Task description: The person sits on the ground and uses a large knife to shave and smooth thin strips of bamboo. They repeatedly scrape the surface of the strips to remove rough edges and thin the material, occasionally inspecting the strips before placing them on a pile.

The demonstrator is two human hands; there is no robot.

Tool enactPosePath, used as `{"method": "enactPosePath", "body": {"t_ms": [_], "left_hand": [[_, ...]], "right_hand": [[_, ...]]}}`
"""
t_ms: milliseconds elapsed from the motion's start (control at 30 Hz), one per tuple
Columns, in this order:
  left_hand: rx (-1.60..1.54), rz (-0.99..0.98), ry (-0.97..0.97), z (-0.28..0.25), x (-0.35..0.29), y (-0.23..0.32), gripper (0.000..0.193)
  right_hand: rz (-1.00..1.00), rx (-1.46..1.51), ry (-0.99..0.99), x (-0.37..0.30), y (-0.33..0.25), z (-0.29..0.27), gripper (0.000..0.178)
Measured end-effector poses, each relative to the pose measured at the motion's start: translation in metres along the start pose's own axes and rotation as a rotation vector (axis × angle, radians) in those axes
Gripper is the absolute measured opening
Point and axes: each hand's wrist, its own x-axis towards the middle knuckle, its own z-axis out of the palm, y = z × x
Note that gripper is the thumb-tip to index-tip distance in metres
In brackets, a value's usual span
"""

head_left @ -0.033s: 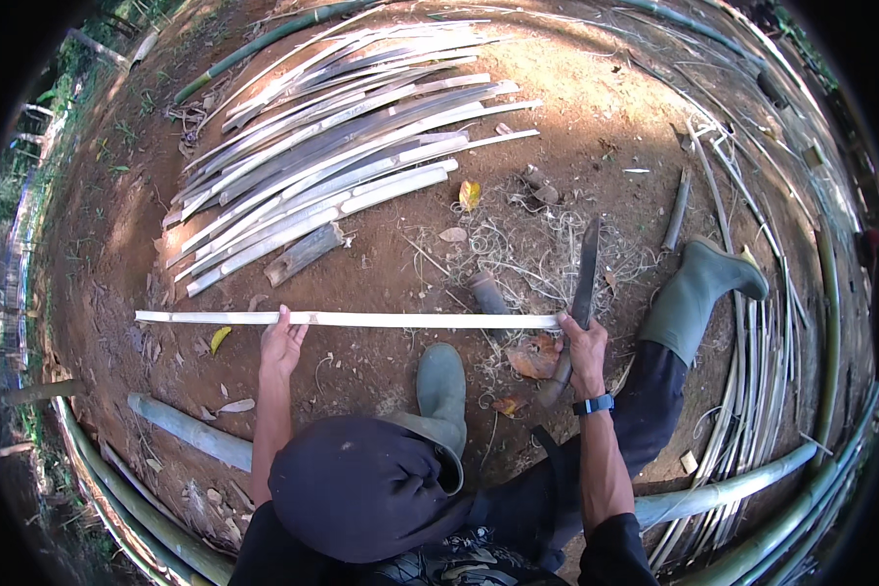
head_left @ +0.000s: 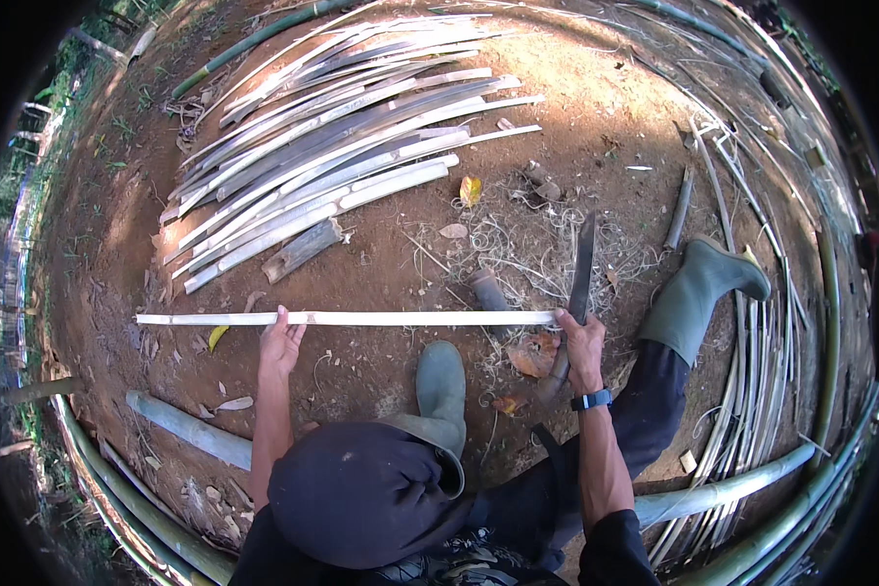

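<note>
A long pale split bamboo strip (head_left: 410, 318) lies level across my front, above the ground. My left hand (head_left: 281, 344) pinches it left of its middle, and its left end extends beyond that hand. At the strip's right end, my right hand (head_left: 583, 347) is closed on that end and on a machete (head_left: 584, 269). The dark blade points away from me, beside the strip's end; the handle comes out below the hand, and the fingers partly hide the grip. A short bamboo piece (head_left: 487, 291) lies on the ground just beyond the strip.
Split bamboo slats (head_left: 342, 146) lie spread at the far left. Thin shavings (head_left: 518, 244) litter the soil ahead. My green boots (head_left: 441, 391) frame the work area. Long thin strips (head_left: 752, 391) lie at the right; green bamboo poles (head_left: 723, 496) are near me.
My right hand, the machete and the strip's right end have shifted very slightly to the left. Both hands keep their hold.
</note>
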Motion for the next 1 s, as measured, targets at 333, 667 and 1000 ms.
{"method": "enactPosePath", "body": {"t_ms": [333,667,1000], "left_hand": [[-0.071,-0.05,0.172,-0.068,0.032,-0.047,0.033],[-0.094,-0.094,0.305,-0.065,0.013,-0.058,0.043],[1.312,0.689,0.373,0.017,-0.035,-0.055,0.017]], "right_hand": [[0.008,-0.417,-0.025,0.017,0.036,0.042,0.018],[-0.537,-0.892,-0.105,-0.006,0.088,0.041,0.023],[-0.231,-0.686,-0.199,-0.022,0.1,0.031,0.02]]}}
